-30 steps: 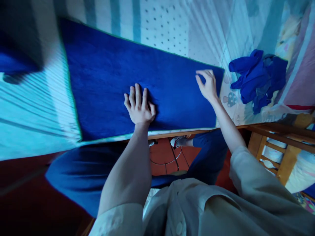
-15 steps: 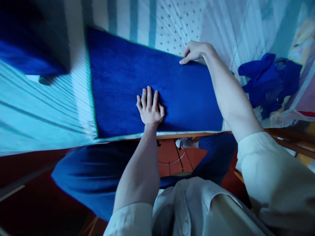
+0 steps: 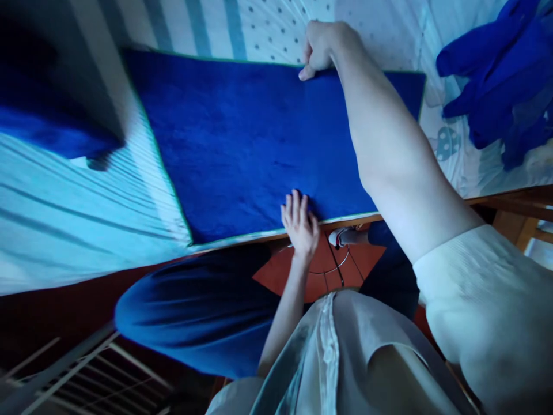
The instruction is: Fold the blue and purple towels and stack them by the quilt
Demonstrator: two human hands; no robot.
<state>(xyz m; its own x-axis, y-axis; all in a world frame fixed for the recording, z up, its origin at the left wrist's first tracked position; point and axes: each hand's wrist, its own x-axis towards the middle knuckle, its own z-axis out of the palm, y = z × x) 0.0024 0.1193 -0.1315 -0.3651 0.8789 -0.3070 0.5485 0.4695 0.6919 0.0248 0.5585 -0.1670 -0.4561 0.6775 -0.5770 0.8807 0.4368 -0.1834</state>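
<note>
A blue towel (image 3: pixel 242 132) with a thin green edging lies spread out on the bed, its near side along the bed's front edge. My left hand (image 3: pixel 301 226) rests on the towel's near edge, fingers stretched out and pointing away from me. At the towel's far edge is my right hand (image 3: pixel 322 47), its fingers curled and the thumb down on the border, pinching it. Part of the towel's right side is hidden under my right forearm.
Crumpled blue clothing (image 3: pixel 496 80) lies on the right of the bed. A dark blue bundle (image 3: pixel 47 109) sits at the left on the striped sheet (image 3: pixel 78 196). Below the wooden bed edge are my legs and a red tiled floor (image 3: pixel 319 259). A white rack (image 3: pixel 112 369) stands lower left.
My left hand has slid from the towel's middle back to its near edge. The right hand stays at the far edge, and the towel's right end now lies farther out and flatter. The view has shifted.
</note>
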